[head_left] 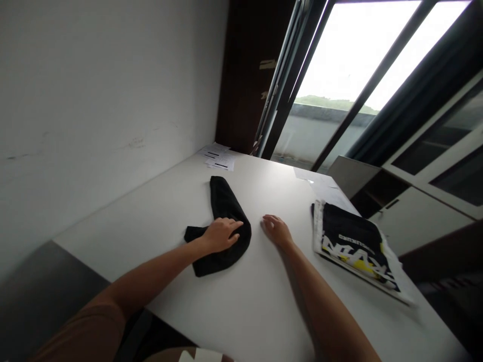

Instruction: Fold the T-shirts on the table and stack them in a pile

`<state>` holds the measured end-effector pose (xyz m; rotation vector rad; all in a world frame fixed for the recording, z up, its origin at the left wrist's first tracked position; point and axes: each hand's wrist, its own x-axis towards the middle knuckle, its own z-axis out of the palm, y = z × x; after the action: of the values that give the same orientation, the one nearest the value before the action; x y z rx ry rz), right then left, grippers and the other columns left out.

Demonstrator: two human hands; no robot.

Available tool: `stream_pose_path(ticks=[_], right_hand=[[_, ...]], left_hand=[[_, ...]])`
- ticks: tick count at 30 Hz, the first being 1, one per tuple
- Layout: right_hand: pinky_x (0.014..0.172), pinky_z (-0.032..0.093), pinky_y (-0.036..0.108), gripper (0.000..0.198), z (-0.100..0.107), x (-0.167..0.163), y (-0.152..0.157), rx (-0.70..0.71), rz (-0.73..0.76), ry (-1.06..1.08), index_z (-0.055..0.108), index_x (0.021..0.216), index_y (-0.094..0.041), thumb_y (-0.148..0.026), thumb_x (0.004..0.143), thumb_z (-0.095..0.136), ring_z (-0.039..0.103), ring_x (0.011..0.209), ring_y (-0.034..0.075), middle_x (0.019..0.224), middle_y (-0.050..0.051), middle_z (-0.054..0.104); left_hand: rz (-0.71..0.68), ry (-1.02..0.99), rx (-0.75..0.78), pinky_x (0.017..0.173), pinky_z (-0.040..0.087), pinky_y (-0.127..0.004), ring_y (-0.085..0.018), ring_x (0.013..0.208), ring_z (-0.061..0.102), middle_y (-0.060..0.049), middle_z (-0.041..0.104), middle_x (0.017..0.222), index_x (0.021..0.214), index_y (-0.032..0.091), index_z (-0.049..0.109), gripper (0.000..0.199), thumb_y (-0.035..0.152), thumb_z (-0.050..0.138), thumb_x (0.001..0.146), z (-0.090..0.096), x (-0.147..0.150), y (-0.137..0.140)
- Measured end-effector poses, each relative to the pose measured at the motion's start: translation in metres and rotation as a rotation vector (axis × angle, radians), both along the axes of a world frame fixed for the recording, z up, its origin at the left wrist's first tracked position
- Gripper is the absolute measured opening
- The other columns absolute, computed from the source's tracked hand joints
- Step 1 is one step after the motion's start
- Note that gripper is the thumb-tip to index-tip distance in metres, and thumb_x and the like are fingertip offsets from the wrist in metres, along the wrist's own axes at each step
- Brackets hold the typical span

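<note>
A black folded cloth lies on the white table, a long narrow shape running away from me. My left hand rests flat on its near end, fingers pointing right. My right hand lies palm down on the bare table just right of the cloth, not touching it and holding nothing. To the right lies a folded garment in black, white and yellow with printed lettering.
Printed papers lie at the table's far corner by the white wall. Another sheet lies at the far right edge. A large window and a grey cabinet stand beyond the table's right side.
</note>
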<state>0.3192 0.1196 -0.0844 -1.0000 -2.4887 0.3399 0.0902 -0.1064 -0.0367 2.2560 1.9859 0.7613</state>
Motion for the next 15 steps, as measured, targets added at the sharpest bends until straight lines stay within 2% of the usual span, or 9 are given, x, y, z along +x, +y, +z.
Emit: stream_pose_path(ticks=[3, 6, 9, 11, 13, 15], right_hand=[[0.1, 0.052, 0.041, 0.034, 0.014, -0.004, -0.015, 0.041, 0.033, 0.181, 0.075, 0.109, -0.025, -0.036, 0.1, 0.045, 0.068, 0.108, 0.026, 0.116, 0.008, 0.074], [0.096, 0.052, 0.038, 0.034, 0.029, -0.025, -0.044, 0.059, 0.116, 0.272, 0.075, 0.108, -0.024, -0.035, 0.102, 0.043, 0.068, 0.103, 0.024, 0.109, 0.008, 0.074], [0.099, 0.049, 0.034, 0.031, 0.039, -0.048, -0.078, 0.038, 0.201, 0.127, 0.071, 0.117, -0.026, -0.04, 0.103, 0.047, 0.065, 0.111, 0.022, 0.116, 0.006, 0.072], [0.095, 0.049, 0.036, 0.035, 0.043, -0.059, -0.097, 0.044, 0.15, -0.056, 0.07, 0.119, -0.026, -0.05, 0.1, 0.054, 0.063, 0.111, 0.025, 0.115, 0.008, 0.071], [0.089, 0.049, 0.037, 0.041, 0.045, -0.065, -0.108, 0.07, 0.06, -0.213, 0.072, 0.112, -0.024, -0.059, 0.095, 0.059, 0.063, 0.108, 0.028, 0.109, 0.011, 0.07], [0.087, 0.048, 0.037, 0.037, 0.044, -0.067, -0.112, 0.091, 0.01, -0.294, 0.072, 0.105, -0.022, -0.056, 0.094, 0.061, 0.062, 0.107, 0.029, 0.106, 0.012, 0.07]], left_hand=[[0.198, 0.029, -0.062, 0.106, 0.042, -0.041, -0.029, 0.118, 0.059, -0.013, 0.067, 0.125, 0.132, 0.019, 0.065, 0.039, 0.035, 0.053, 0.098, 0.004, -0.033, -0.003], [0.265, 0.031, -0.195, 0.098, 0.046, -0.037, -0.027, 0.108, 0.064, -0.012, 0.071, 0.112, 0.114, 0.018, 0.073, 0.029, 0.033, 0.056, 0.095, -0.002, -0.061, -0.003], [0.226, -0.001, -0.256, 0.08, 0.048, -0.031, -0.023, 0.088, 0.068, -0.007, 0.075, 0.097, 0.104, 0.023, 0.074, 0.024, 0.036, 0.058, 0.094, -0.01, -0.066, -0.003], [0.191, -0.026, -0.285, 0.073, 0.045, -0.028, -0.021, 0.081, 0.068, -0.003, 0.076, 0.09, 0.096, 0.026, 0.075, 0.022, 0.04, 0.059, 0.094, -0.014, -0.061, -0.002], [0.182, -0.043, -0.296, 0.071, 0.043, -0.028, -0.02, 0.079, 0.068, -0.003, 0.076, 0.085, 0.086, 0.026, 0.075, 0.025, 0.041, 0.058, 0.094, -0.017, -0.058, -0.002], [0.216, -0.052, -0.286, 0.072, 0.043, -0.029, -0.022, 0.082, 0.068, -0.005, 0.075, 0.085, 0.082, 0.025, 0.074, 0.03, 0.041, 0.054, 0.095, -0.019, -0.06, 0.0]])
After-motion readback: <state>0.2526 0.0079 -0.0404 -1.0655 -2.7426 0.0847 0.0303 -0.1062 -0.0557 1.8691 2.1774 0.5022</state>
